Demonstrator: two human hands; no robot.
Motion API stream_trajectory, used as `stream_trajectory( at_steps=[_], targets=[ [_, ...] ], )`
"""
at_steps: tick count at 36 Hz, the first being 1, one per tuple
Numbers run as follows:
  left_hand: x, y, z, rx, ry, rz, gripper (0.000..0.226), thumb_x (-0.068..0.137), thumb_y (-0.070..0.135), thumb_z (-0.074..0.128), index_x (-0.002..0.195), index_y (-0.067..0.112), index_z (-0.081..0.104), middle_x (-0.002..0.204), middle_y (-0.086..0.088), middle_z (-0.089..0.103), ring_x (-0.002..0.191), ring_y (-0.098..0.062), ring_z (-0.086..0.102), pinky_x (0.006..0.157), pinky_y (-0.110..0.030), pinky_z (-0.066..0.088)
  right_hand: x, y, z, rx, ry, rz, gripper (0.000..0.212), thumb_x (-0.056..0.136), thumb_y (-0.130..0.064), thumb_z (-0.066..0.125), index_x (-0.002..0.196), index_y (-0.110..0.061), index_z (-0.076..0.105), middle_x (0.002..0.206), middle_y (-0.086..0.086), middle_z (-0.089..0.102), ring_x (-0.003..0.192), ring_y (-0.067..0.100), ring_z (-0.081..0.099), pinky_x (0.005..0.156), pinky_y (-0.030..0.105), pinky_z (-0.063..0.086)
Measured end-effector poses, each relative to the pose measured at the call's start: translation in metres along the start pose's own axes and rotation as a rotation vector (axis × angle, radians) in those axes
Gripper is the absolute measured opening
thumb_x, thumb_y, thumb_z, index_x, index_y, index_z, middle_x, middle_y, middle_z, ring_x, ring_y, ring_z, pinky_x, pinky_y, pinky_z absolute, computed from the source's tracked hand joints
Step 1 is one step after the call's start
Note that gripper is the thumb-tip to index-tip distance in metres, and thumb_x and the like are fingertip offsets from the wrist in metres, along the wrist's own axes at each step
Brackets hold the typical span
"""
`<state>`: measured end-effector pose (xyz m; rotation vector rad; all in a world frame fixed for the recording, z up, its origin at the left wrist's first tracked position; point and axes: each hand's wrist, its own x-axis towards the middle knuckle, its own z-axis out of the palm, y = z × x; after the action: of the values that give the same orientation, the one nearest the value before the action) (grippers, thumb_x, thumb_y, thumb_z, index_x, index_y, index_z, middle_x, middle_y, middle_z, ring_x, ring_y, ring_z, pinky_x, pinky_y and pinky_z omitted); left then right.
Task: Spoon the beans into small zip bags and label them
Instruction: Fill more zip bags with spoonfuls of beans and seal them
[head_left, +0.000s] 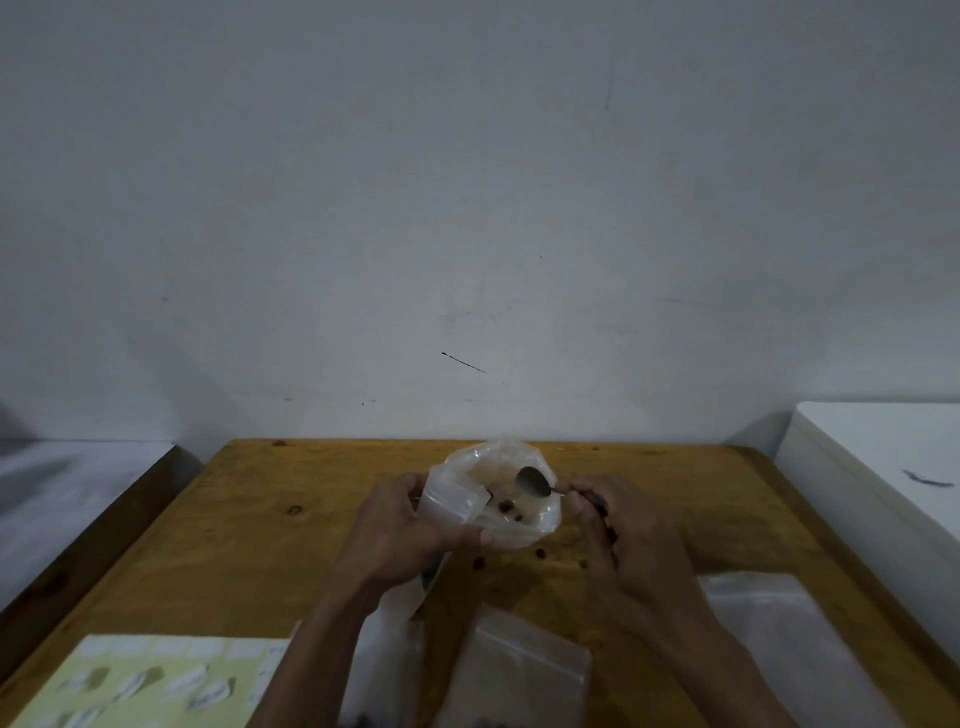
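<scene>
My left hand (400, 525) holds a small clear zip bag (453, 501) up by its mouth, over a larger crumpled plastic bag (519, 514) on the wooden table (249, 530). A few brown beans (506, 505) lie inside the larger bag. My right hand (618, 530) grips the handle of a metal spoon (532, 480), whose bowl hangs tilted over the large bag, beside the small bag's mouth. Loose beans (540, 553) lie on the table just in front of the bag.
A label sheet (150, 680) lies at the front left. More clear zip bags lie at the front middle (519, 670) and front right (769, 623). White surfaces flank the table on the left (62, 488) and right (883, 457). A wall stands right behind.
</scene>
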<state>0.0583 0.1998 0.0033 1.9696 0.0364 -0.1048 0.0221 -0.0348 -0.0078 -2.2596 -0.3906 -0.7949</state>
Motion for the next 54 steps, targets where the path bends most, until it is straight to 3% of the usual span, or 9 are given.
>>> stream_trajectory(
  at_steps=[9, 13, 16, 22, 28, 33, 36, 50, 54],
  targets=[
    [-0.01, 0.009, 0.002, 0.031, -0.006, 0.048, 0.102, 0.04, 0.05, 0.096, 0.131, 0.027, 0.054, 0.116, 0.01, 0.062, 0.101, -0.008, 0.06, 0.068, -0.023, 0.057, 0.004, -0.002, 0.019, 0.132, -0.112, 0.354, 0.02, 0.099, -0.025, 0.06, 0.116, -0.02, 0.069, 0.09, -0.021, 0.062, 0.08, -0.018, 0.059, 0.059, 0.004, 0.046],
    [-0.022, 0.012, -0.002, 0.077, 0.04, 0.105, 0.106, 0.042, 0.051, 0.095, 0.135, 0.028, 0.049, 0.121, 0.015, 0.057, 0.104, -0.004, 0.055, 0.064, -0.014, 0.05, 0.003, 0.01, 0.023, 0.066, -0.091, 0.482, 0.028, 0.095, -0.041, 0.061, 0.111, -0.022, 0.072, 0.103, -0.008, 0.07, 0.089, -0.002, 0.061, 0.069, 0.015, 0.051],
    [-0.031, 0.015, -0.005, 0.125, 0.116, 0.16, 0.106, 0.045, 0.052, 0.093, 0.136, 0.029, 0.045, 0.123, 0.016, 0.052, 0.107, -0.004, 0.051, 0.063, -0.01, 0.044, 0.005, 0.005, 0.02, -0.101, -0.063, 0.448, 0.038, 0.09, -0.052, 0.06, 0.11, -0.022, 0.071, 0.112, -0.004, 0.062, 0.106, 0.013, 0.055, 0.085, 0.033, 0.051],
    [-0.045, 0.03, 0.002, 0.05, 0.205, 0.255, 0.092, 0.043, 0.051, 0.094, 0.121, 0.034, 0.047, 0.11, 0.02, 0.058, 0.095, -0.006, 0.061, 0.062, -0.03, 0.061, 0.019, -0.053, -0.004, 0.219, -0.181, 0.226, 0.042, 0.079, -0.072, 0.059, 0.094, -0.036, 0.073, 0.101, -0.024, 0.063, 0.099, -0.006, 0.055, 0.075, 0.011, 0.043],
    [-0.053, 0.039, 0.001, -0.012, 0.208, 0.29, 0.091, 0.038, 0.045, 0.094, 0.117, 0.031, 0.05, 0.107, 0.019, 0.059, 0.097, 0.004, 0.058, 0.066, -0.011, 0.05, 0.032, -0.065, 0.004, 0.166, -0.062, 0.124, 0.015, 0.093, -0.038, 0.065, 0.082, -0.031, 0.072, 0.08, -0.015, 0.065, 0.075, -0.002, 0.059, 0.062, 0.011, 0.038],
    [-0.057, 0.038, -0.015, -0.363, 0.199, 0.324, 0.031, 0.073, 0.033, 0.072, 0.091, 0.009, 0.069, 0.091, -0.005, 0.073, 0.095, -0.028, 0.068, 0.085, -0.046, 0.057, 0.041, -0.061, -0.007, 0.174, -0.063, 0.126, 0.023, 0.095, -0.037, 0.059, 0.096, -0.02, 0.075, 0.089, -0.011, 0.068, 0.081, -0.001, 0.061, 0.064, 0.009, 0.045],
    [-0.057, 0.036, -0.018, -0.431, 0.231, 0.34, 0.017, 0.079, 0.029, 0.069, 0.079, 0.013, 0.072, 0.082, -0.007, 0.071, 0.082, -0.023, 0.065, 0.086, -0.054, 0.053, 0.043, -0.063, -0.012, 0.238, -0.059, 0.112, 0.027, 0.095, -0.038, 0.059, 0.095, -0.018, 0.077, 0.087, -0.011, 0.071, 0.082, 0.001, 0.063, 0.062, 0.015, 0.049],
    [-0.073, 0.048, -0.012, -0.48, 0.062, 0.35, 0.018, 0.08, 0.018, 0.068, 0.088, 0.003, 0.074, 0.083, -0.012, 0.076, 0.074, -0.021, 0.073, 0.062, -0.027, 0.058, 0.03, -0.086, -0.012, 0.859, -0.205, 0.421, 0.021, 0.068, -0.028, 0.081, 0.081, -0.011, 0.078, 0.081, 0.008, 0.078, 0.072, 0.018, 0.073, 0.064, 0.029, 0.058],
    [-0.076, 0.049, -0.006, -0.512, 0.108, 0.354, 0.022, 0.078, 0.017, 0.07, 0.088, -0.002, 0.074, 0.083, -0.02, 0.075, 0.074, -0.029, 0.072, 0.066, -0.036, 0.061, 0.027, -0.09, -0.013, 0.906, -0.267, 0.458, 0.026, 0.068, -0.023, 0.082, 0.085, -0.004, 0.077, 0.078, 0.007, 0.076, 0.07, 0.017, 0.072, 0.062, 0.025, 0.055]
  ],
)
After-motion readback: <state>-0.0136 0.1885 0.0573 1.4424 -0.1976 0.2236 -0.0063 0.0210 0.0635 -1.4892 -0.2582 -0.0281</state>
